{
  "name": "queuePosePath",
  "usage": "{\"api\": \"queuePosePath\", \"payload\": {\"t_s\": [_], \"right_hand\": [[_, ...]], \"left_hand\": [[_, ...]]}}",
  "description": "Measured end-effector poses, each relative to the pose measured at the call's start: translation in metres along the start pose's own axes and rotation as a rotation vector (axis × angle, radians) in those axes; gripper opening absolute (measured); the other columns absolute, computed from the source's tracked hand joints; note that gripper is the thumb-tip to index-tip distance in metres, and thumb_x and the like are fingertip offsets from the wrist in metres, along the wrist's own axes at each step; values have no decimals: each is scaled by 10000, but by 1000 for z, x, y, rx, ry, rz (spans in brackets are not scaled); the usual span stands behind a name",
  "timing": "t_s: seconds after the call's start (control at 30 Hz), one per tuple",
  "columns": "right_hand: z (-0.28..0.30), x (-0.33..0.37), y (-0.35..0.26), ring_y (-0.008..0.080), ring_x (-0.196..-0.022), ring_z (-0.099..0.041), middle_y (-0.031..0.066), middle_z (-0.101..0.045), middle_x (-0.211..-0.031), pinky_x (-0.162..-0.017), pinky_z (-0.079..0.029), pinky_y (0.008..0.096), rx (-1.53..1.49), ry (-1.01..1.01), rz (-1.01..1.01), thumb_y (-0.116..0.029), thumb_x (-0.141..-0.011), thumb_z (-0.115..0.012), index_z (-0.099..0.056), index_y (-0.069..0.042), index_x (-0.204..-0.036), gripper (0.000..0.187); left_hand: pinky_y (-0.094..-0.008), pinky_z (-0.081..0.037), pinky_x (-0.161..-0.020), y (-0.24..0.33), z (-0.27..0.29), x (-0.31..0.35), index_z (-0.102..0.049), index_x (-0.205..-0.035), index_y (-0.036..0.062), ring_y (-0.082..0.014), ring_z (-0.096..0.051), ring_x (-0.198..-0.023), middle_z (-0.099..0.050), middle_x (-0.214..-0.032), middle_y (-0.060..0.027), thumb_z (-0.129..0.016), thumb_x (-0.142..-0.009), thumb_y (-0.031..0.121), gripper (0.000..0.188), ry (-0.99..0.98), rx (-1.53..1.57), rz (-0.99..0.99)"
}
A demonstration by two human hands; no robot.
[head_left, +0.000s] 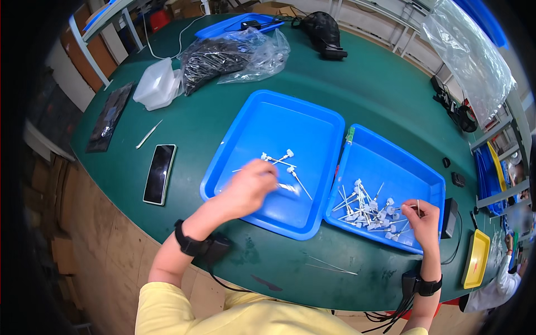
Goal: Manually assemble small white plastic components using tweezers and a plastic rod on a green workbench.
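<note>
Over the left blue tray [215,167] my left hand [251,187] is blurred by motion, its fingers curled. A pale streak beside its fingertips is too smeared to name. Several thin metal-stemmed parts with white plastic heads [290,169] lie in that tray. The right blue tray [391,151] holds a loose heap of the same white-headed parts [365,211], mostly at its near side. At that tray's near right corner my right hand [424,222] is pinched shut; a thin pale stem shows at its fingertips, the rest of it hidden.
Two thin wires [332,268] lie near the table's front edge. Left are a phone [159,174], tweezers [148,134], a dark flat bag [110,117] and clear plastic tubs [156,84]. Behind sits a bag of dark parts [215,58]; a yellow tray [476,259] stands at right.
</note>
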State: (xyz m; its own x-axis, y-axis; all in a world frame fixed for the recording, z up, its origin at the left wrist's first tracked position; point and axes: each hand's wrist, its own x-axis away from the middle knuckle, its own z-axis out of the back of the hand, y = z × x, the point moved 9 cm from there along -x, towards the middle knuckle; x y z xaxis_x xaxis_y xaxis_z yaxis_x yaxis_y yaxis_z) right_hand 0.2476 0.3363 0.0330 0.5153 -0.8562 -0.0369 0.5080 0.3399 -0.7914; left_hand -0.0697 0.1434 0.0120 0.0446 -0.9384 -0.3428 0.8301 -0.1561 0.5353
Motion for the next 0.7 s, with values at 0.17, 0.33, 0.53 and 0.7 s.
{"api": "queuePosePath", "payload": {"t_s": [0.17,0.33,0.53,0.7], "right_hand": [[12,17,-20,41,-494,-490,78,-668,-711,-437,-353,184,-213,38,-2,-51,-860,-668,-685,59,-911,122],[-13,18,-50,42,-492,-497,95,-684,-732,-436,-367,181,-325,-78,64,-40,-863,-660,-689,54,-916,111],[-78,18,-102,27,-524,-526,31,-678,-714,-447,-383,187,-265,-287,105,-82,-850,-686,-715,4,-914,111],[-149,16,-143,67,-508,-550,73,-696,-775,-469,-428,217,-224,-474,218,-86,-851,-682,-683,9,-1011,186]], "left_hand": [[-330,-451,-663,-36,44,39,-677,-856,-5,-257,-589,-745,-631,-748,-107,-638,-811,-1,60,192,18,306],[-358,-451,-760,-36,30,48,-686,-925,19,-253,-609,-820,-658,-859,-108,-669,-773,3,154,52,-102,306],[-400,-447,-878,6,59,55,-631,-1018,14,-328,-573,-1016,-602,-1110,-146,-678,-731,-17,293,347,-382,106],[-401,-450,-862,-4,58,81,-619,-1018,-25,-328,-561,-994,-605,-1086,-142,-675,-744,-18,280,499,-238,159]]}}
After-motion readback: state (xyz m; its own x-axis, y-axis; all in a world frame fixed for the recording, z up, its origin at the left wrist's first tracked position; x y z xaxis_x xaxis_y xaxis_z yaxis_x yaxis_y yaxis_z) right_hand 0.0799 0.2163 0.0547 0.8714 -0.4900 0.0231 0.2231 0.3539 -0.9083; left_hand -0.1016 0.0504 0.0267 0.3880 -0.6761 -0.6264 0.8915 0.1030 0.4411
